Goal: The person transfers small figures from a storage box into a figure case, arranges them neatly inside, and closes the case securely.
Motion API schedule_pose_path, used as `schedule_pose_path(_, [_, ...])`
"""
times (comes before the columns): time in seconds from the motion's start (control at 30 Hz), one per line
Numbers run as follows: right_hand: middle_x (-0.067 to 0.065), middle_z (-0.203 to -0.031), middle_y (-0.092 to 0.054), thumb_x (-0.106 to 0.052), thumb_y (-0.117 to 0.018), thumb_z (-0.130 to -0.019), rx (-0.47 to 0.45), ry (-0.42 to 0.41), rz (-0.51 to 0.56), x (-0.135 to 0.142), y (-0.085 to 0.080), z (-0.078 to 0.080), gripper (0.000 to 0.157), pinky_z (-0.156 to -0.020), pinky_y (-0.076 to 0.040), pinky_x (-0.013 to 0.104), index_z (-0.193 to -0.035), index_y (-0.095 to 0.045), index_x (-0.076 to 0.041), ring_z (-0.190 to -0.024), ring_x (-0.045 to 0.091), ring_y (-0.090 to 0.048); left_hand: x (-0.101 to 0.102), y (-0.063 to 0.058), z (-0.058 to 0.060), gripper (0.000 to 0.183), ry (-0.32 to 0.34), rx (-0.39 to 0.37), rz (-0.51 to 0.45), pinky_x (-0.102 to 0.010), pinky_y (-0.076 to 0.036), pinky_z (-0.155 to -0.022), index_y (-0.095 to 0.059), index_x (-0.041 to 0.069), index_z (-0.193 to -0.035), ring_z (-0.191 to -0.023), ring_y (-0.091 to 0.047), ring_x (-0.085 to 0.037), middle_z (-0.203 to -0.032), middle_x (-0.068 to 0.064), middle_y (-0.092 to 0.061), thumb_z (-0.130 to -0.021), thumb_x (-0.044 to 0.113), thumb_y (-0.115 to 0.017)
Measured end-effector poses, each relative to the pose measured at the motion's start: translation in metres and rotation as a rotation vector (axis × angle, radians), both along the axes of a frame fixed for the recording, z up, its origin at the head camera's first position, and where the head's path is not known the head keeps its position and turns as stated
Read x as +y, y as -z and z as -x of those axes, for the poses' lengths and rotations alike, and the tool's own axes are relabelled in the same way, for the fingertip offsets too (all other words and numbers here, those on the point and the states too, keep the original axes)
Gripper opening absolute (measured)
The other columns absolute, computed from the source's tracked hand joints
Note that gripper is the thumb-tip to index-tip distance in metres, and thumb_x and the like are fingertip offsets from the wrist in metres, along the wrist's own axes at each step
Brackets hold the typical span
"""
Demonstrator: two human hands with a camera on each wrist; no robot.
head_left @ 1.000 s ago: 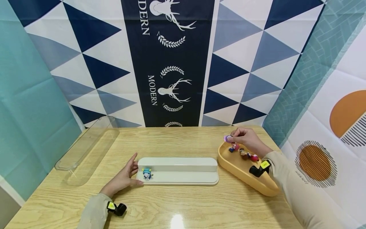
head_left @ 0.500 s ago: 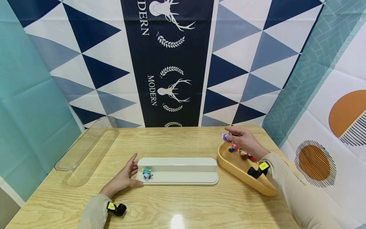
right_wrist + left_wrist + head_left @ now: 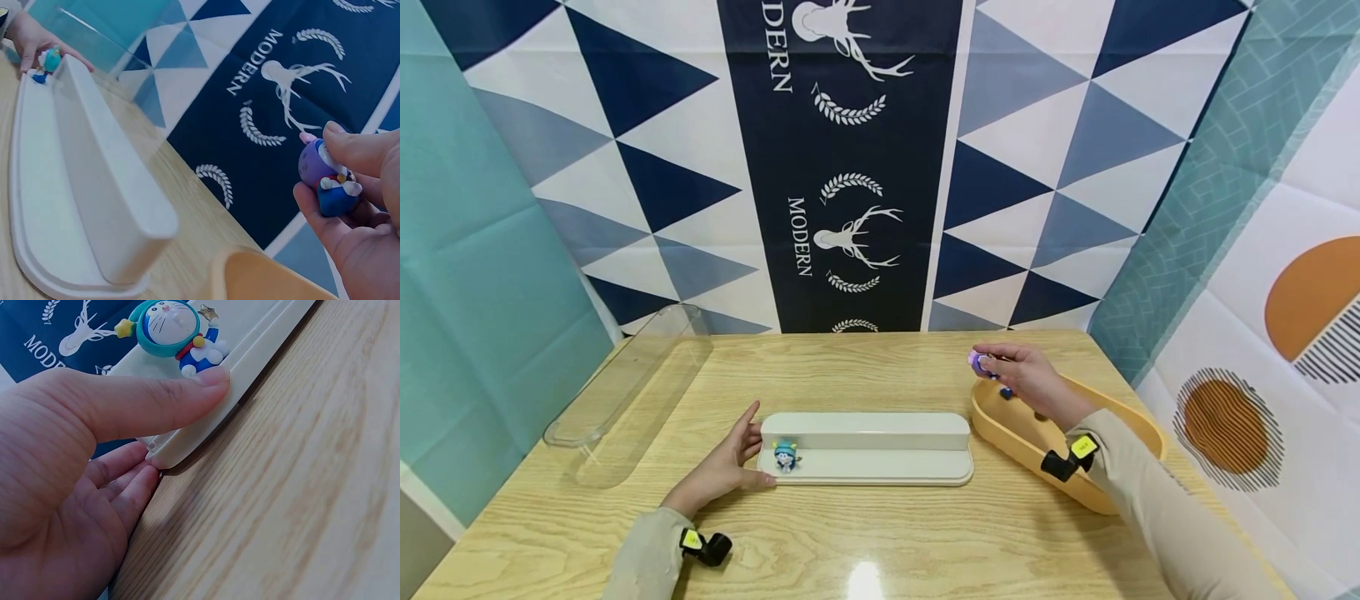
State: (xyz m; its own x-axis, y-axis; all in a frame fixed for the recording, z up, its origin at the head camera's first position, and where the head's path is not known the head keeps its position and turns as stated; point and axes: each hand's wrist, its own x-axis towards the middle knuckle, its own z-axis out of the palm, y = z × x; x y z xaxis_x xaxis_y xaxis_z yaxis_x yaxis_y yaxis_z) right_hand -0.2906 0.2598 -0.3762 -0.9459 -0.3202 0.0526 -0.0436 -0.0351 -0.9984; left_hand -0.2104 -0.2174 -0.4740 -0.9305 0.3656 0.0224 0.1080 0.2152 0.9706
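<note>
Right hand [image 3: 1036, 379], raised, pinches purple-hooded figurine [image 3: 317, 161]; left hand [image 3: 722, 472] grips white stand [image 3: 880, 463] at one end. Wood-grained table [image 3: 805, 537]; patterned cloth [image 3: 850, 150] behind.

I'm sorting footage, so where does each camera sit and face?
Head: on the head, facing forward and down at the table; left hand, right hand and sleeves show.
Left wrist: on that wrist, facing the white stand; left hand shows.
Right wrist: on that wrist, facing along the stand; both hands show.
Head and right wrist share the purple toy.
</note>
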Motion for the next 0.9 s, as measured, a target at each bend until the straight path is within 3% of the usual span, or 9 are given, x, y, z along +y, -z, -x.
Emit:
schedule_pose_path(0.3, [-0.004,-0.101,-0.070,-0.004,-0.064,-0.097,0.052,0.037,-0.075,-0.015,0.003,-0.007,0.019,-0.082,-0.057,0.023,-0.114,-0.072,-0.004,-0.091,0.008,-0.066,0.000,0.000,-0.001,0.126,0.002,-0.005,-0.001,-0.050,-0.028,-0.115,0.010,0.005,-0.159,-0.139,-0.028,-0.048,-0.145,-0.031,-0.031,-0.074,-0.008,-0.082])
schedule_pose_path(0.6, [-0.006,-0.098,-0.071,0.004,-0.069,-0.090,0.061,0.100,-0.041,-0.035,0.007,-0.017,0.022,-0.081,-0.057,0.020,-0.097,-0.078,-0.015,-0.090,0.008,-0.066,-0.001,0.001,0.000,0.125,0.010,0.002,0.000,-0.048,-0.030,-0.115,0.010,0.004,-0.158,-0.139,-0.028,-0.048,-0.145,-0.032,-0.031,-0.075,-0.009,-0.082])
schedule_pose_path(0.7, [-0.005,-0.100,-0.070,0.006,-0.070,-0.089,0.059,0.115,-0.032,-0.042,0.008,-0.021,0.021,-0.083,-0.056,0.020,-0.106,-0.076,-0.005,-0.092,0.009,-0.065,-0.001,0.000,0.000,0.125,0.009,0.004,0.000,-0.047,-0.031,-0.115,0.010,0.004,-0.158,-0.139,-0.028,-0.048,-0.145,-0.032,-0.031,-0.075,-0.009,-0.082])
schedule_pose_path(0.8, [-0.002,-0.105,-0.070,0.008,-0.070,-0.088,0.059,0.113,-0.039,-0.048,0.009,-0.024,0.034,-0.085,-0.056,0.020,-0.122,-0.065,0.010,-0.095,0.010,-0.065,0.000,0.000,0.000,0.125,0.008,0.003,0.000,-0.047,-0.031,-0.115,0.010,0.003,-0.158,-0.139,-0.028,-0.049,-0.145,-0.032,-0.032,-0.075,-0.009,-0.082])
schedule_pose_path(0.9, [0.005,-0.112,-0.069,0.010,-0.068,-0.089,0.051,0.105,-0.056,-0.054,0.010,-0.026,0.042,-0.084,-0.056,0.021,-0.129,-0.056,0.016,-0.096,0.010,-0.064,0.000,0.000,0.000,0.125,0.007,0.000,0.000,-0.047,-0.030,-0.115,0.010,0.003,-0.158,-0.139,-0.028,-0.049,-0.145,-0.032,-0.031,-0.075,-0.009,-0.082])
